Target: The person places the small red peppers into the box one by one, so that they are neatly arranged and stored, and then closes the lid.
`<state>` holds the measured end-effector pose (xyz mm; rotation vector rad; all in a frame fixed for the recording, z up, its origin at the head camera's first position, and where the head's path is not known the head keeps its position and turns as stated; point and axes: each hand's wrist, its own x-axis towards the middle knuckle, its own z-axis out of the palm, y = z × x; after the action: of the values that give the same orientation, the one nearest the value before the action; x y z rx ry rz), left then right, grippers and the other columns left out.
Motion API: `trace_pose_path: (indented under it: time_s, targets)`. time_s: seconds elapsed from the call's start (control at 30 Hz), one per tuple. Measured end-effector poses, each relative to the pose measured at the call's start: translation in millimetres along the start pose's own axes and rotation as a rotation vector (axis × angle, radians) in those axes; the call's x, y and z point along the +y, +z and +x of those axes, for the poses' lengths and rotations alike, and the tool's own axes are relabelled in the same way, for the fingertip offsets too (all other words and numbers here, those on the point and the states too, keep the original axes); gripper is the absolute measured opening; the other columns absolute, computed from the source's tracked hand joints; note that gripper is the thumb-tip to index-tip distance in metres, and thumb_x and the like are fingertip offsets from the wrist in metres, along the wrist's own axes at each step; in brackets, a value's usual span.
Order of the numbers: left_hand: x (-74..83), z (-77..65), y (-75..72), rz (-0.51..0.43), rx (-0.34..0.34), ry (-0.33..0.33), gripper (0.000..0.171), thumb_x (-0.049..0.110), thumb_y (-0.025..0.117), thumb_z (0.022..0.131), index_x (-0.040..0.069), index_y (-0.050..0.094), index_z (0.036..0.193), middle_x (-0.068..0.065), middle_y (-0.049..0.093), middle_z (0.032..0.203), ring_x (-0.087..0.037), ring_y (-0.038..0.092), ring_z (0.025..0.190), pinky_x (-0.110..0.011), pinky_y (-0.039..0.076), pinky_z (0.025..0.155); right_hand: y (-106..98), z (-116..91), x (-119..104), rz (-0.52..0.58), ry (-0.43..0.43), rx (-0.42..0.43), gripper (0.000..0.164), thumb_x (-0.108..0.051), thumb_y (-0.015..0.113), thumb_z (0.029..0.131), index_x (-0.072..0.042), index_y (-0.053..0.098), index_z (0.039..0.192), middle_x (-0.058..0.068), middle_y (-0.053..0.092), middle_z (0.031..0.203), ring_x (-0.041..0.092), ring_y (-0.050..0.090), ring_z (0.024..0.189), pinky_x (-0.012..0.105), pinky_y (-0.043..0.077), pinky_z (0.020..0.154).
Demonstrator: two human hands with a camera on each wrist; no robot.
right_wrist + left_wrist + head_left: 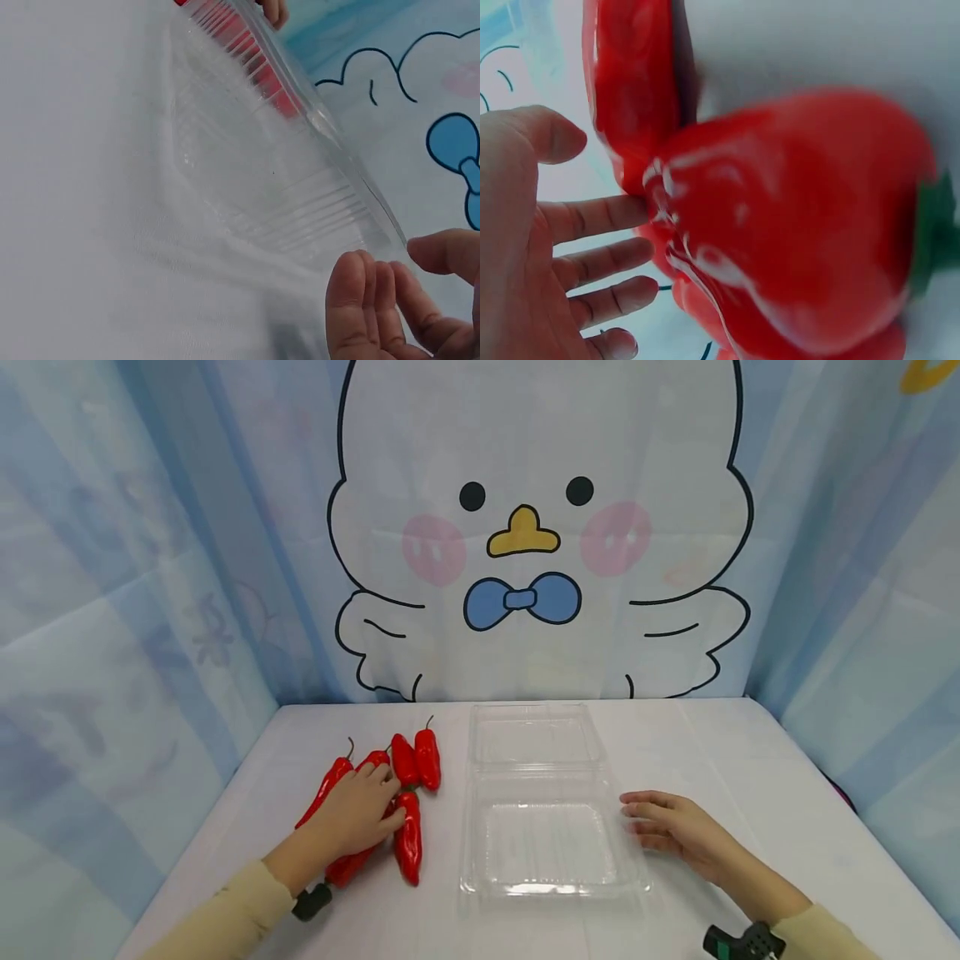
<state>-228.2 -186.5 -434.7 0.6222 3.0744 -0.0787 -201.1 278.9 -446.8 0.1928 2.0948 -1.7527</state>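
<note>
Red peppers [408, 843] lie grouped left of centre in the lower half of the head view, on the white bench [750, 752]. The left hand [352, 810] is over them, fingers spread wide and nearly straight, thumb apart; whether they touch is unclear. At lower centre sits a clear box [551, 843], its two halves unfolded. To its right, the right hand [686, 835] rests just beside the rim, fingers slightly bent, thumb apart, gripping nothing.
</note>
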Motion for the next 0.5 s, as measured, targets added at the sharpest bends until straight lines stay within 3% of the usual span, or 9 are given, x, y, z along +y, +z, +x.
trace_pose_path:
  time_s: [0.3,0.5]
  targets:
    - [17.2,-1.1,1.5,-0.040,0.012,-0.018,0.070,0.046,0.080,0.086,0.002,0.061,0.137,-0.022,0.059,0.140,-0.039,0.054,0.129,-0.055,0.052,0.105,-2,0,3,0.230,0.079,-0.051,0.053,-0.021,0.067,0.101,0.004,0.050,0.143,0.005,0.062,0.111,0.013,0.063,0.090,0.025,0.060,0.081]
    - [27.0,-0.3,2.9,-0.109,-0.018,-0.073,0.073,0.046,0.083,0.083,0.004,0.060,0.138,-0.020,0.063,0.132,-0.036,0.058,0.120,-0.052,0.056,0.099,-1,0,5,0.304,0.080,-0.126,0.041,-0.017,0.066,0.101,-0.002,0.055,0.137,0.003,0.064,0.108,0.010,0.064,0.086,0.023,0.060,0.081]
